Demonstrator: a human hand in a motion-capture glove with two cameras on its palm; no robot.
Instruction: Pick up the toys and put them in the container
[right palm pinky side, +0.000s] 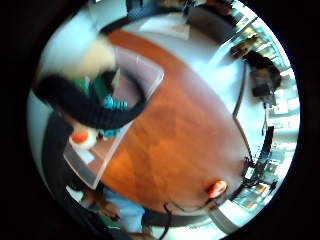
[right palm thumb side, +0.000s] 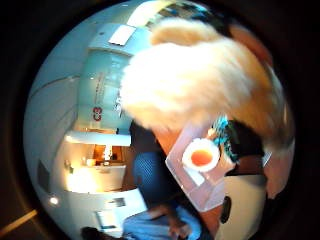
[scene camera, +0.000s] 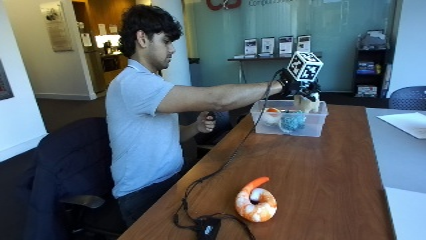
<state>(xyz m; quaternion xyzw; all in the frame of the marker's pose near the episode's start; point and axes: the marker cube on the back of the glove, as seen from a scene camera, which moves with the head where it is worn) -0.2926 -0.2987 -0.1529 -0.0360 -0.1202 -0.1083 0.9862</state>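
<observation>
On the near end of the desk (scene camera: 319, 165) a plush shrimp (scene camera: 256, 201) lies well apart from the container (scene camera: 290, 119), not yet collected. Farther off, the container already holds a white-and-orange toy (scene camera: 271, 115) and a teal one (scene camera: 292, 121). Above it, the right hand (scene camera: 296, 86) has its fingers curled around a fluffy cream toy (scene camera: 306, 103), not yet released.

1. The outside view looks along the table (scene camera: 313, 165) from its near end.
2. Both palm views sit close above the container (right palm pinky side: 150, 75), which all three views share.
</observation>
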